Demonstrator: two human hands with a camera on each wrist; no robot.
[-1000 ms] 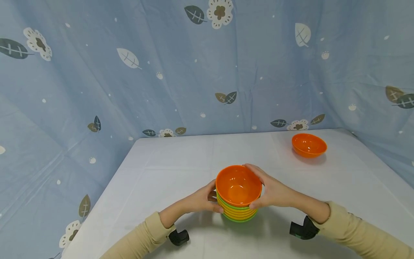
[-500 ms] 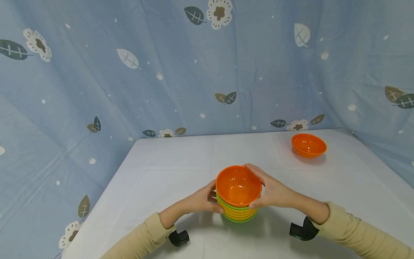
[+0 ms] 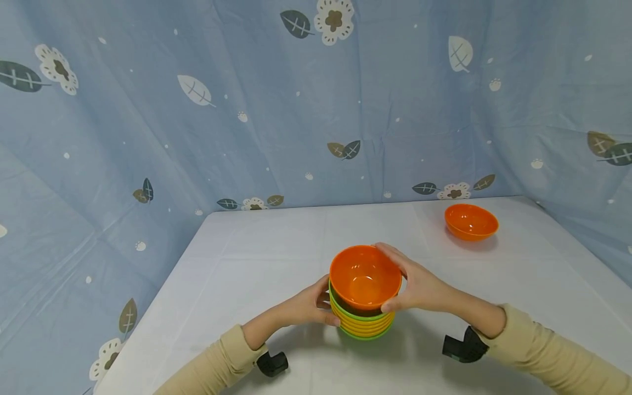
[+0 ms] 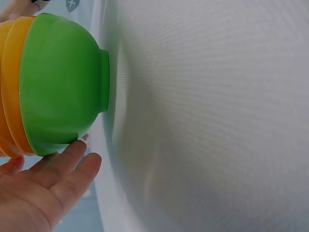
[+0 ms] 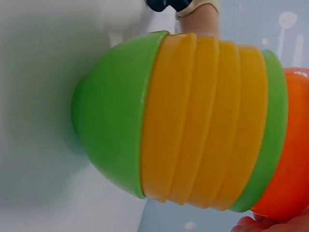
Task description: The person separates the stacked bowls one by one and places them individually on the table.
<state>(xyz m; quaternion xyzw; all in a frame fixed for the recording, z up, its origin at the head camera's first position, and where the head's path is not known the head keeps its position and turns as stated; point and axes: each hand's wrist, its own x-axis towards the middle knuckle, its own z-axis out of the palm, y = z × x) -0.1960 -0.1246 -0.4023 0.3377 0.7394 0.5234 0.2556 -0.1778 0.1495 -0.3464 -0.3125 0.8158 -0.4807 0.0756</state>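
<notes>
Head view: we count 2 orange bowls. One glossy round orange plastic bowl [image 3: 365, 277] sits tilted atop the stack of nested green and yellow plastic bowls [image 3: 362, 323], mid-table, near the front edge. Our right hand [image 3: 412, 285] grips its rim, fingers curled round it. Our left hand [image 3: 308, 304] presses the stack's side w/ thumb and fingers curved round it. A 2nd smooth orange bowl [image 3: 471, 221] sits well apart, far right on the white cloth-covered table [image 3: 247, 247].

Left wrist view: the footed green base bowl [image 4: 63, 82] rests on the woven cloth; relaxed fingers [image 4: 63, 166] touch it.

Right wrist view: we count 2 green, approx. 4 yellow, 1 orange.
</notes>
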